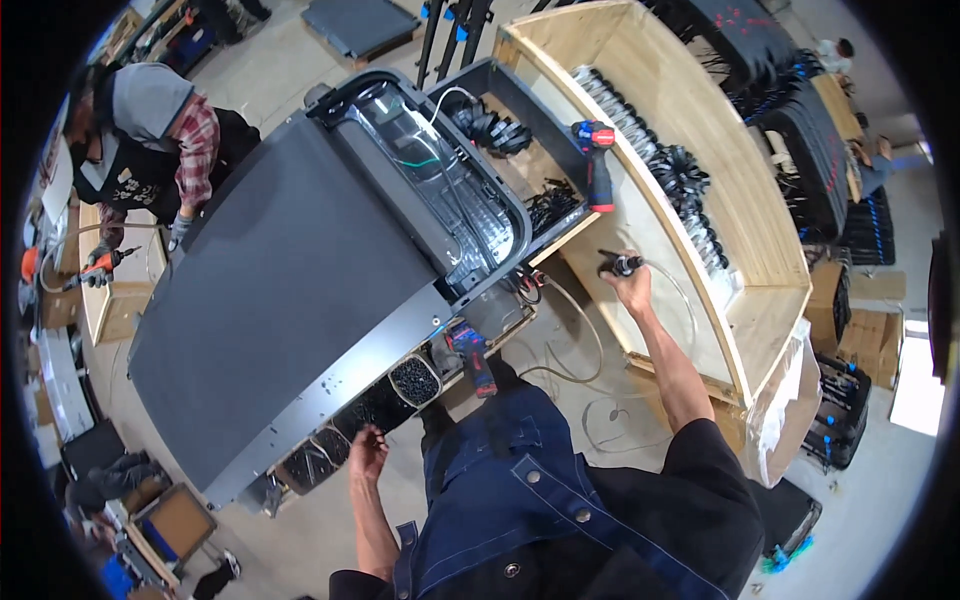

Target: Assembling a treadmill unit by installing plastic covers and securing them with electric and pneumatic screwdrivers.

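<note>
My right hand (632, 290) is wrapped round a black air tool (622, 264), with a pale hose trailing from it, over the white board by the wooden crate. My left hand (368, 455) is low beside the small bins (415, 380) of black fasteners, its fingers curled together; anything in them is too small to make out. In front of me lies a large dark grey panel (290, 230) with a bright metal edge strip. At its right end sits a black-framed housing (420, 160) with wires and a clear insert.
One blue-red cordless driver (470, 357) hangs by the bins, another (597, 165) at the dark tray (530, 165) of black parts. A wooden crate (770, 230) holds rows of black coils. At the left a co-worker (165, 130) holds an orange tool (105, 262). Hoses loop over the floor.
</note>
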`<state>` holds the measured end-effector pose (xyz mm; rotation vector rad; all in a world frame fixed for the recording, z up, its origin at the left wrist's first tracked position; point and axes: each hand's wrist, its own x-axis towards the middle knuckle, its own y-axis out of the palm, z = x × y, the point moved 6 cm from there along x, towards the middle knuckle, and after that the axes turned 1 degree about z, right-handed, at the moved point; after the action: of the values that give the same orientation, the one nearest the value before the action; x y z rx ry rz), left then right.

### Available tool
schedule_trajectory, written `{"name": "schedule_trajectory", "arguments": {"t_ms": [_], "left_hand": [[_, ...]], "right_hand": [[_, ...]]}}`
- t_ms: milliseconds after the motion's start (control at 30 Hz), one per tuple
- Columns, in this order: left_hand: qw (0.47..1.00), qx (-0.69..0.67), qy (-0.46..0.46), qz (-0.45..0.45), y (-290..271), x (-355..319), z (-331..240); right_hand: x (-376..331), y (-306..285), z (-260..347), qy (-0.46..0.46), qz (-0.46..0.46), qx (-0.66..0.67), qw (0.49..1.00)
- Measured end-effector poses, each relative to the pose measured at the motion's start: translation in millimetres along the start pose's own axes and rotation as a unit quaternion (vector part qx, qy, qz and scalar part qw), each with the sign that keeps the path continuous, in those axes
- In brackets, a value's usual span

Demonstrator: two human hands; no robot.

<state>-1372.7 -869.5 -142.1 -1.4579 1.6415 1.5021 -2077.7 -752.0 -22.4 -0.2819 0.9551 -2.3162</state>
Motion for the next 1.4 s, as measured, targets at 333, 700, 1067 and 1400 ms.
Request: {"name": "schedule_trajectory", "arguments": {"t_ms": [333, 700, 1067, 1400], "left_hand": [[0.974, 0.035, -0.069, -0.215, 21.9, -61.9, 78.2], [0.877, 0.322, 0.113, -0.339, 12.6, 19.3, 51.2], [0.643, 0.61, 0.272, -0.376, -50.7, 126.7, 27.7], [0.708, 0.618, 0.261, -0.222, -10.3, 104.0, -11.0]], "right_hand": [[91.9, 114.9, -122.7, 0.122, 0.064, 0.036, 0.99], [-116.1, 37.7, 77.9, 0.251, 0.379, 0.214, 0.865], [-30.8, 252.9, -141.1, 0.141, 0.28, 0.106, 0.944], [-31.8, 208.4, -142.2, 0.203, 0.193, 0.431, 0.857]]}}
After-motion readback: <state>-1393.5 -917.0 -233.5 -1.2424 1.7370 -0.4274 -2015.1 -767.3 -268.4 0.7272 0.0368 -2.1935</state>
